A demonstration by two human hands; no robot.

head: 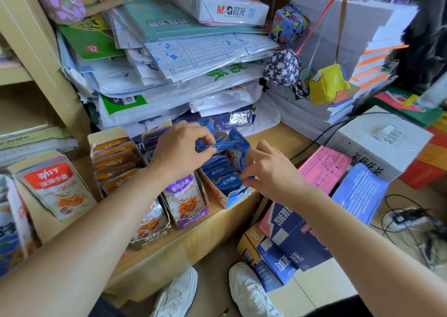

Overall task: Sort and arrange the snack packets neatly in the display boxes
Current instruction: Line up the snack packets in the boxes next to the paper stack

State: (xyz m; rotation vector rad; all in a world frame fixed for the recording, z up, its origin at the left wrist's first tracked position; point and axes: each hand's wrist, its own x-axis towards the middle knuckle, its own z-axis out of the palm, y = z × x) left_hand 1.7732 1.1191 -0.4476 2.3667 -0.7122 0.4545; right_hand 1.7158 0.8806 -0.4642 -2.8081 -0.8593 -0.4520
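Observation:
Several display boxes of snack packets stand on a wooden shelf. The blue box on the right holds a row of blue packets. My left hand pinches the top of a blue packet above the back of that box. My right hand grips the side of upright blue packets at the box's right wall. To the left stand a purple box, a grey box, an orange-packet box and a red-packet box.
A tall pile of papers and plastic folders leans behind the boxes. Stuffed fabric cubes hang at the right. Pink and blue cartons and a white carton crowd the right side; cables lie on the floor by my shoes.

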